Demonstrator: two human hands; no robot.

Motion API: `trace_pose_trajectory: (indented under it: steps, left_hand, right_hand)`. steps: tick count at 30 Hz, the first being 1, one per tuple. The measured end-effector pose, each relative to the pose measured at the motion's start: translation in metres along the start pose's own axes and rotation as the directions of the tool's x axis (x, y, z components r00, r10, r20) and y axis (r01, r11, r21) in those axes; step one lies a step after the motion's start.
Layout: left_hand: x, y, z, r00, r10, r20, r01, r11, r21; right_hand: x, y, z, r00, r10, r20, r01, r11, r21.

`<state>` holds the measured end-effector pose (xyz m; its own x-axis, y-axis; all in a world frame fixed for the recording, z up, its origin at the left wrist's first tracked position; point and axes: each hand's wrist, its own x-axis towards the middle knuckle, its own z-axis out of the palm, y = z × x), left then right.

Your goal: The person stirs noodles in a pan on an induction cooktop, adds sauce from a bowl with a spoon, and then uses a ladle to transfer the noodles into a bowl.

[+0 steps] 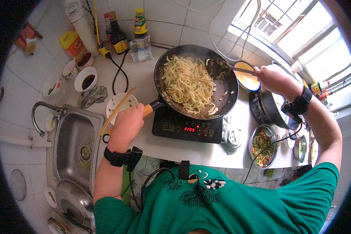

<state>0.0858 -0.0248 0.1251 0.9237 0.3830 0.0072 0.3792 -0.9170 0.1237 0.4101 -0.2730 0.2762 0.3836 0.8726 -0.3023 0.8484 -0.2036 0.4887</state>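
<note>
My left hand [127,125] is closed around the wooden handle [147,111] of a dark wok [222,101] that sits over a black induction cooktop [187,128]. Noodles [190,84] with small red and green bits fill the wok's left and middle. From the upper right, my right hand [273,77] grips a spatula's handle [242,69]; its blade [218,68] lies inside the wok, at the right of the noodles. Chopsticks [117,111] rest across a white bowl [111,101] beside my left hand.
A steel sink [73,146] is at the left. Sauce bottles [117,38] stand by the wall. At the right are a yellow-lined bowl [247,77], a large dark pot [257,108] and a steel bowl of chopped vegetables [263,147]. A cable [260,153] hangs from my right wrist.
</note>
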Motion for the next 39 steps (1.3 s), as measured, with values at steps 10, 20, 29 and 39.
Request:
trace_pose_trajectory:
  steps: [10,20,29,39]
  left_hand:
    - [0.001,0.003,-0.006,1.000,0.015,0.009,-0.015,1.000,-0.021]
    - [0.002,0.004,-0.009,0.990,-0.045,0.132,0.058,0.994,-0.097]
    - [0.000,0.002,-0.003,1.000,0.020,0.014,-0.019,1.000,-0.005]
    - [0.002,0.000,0.001,0.999,0.016,0.047,-0.016,1.000,0.018]
  right_hand:
    - [0.096,0.022,0.075,0.984,-0.176,0.022,0.176,0.951,-0.255]
    - [0.102,-0.036,-0.019,0.963,-0.201,-0.181,0.232,0.958,0.169]
    - [0.020,-0.007,-0.016,0.861,-0.415,-0.294,0.333,0.897,-0.291]
    - [-0.043,0.030,-0.018,0.963,-0.151,-0.222,0.205,0.947,0.245]
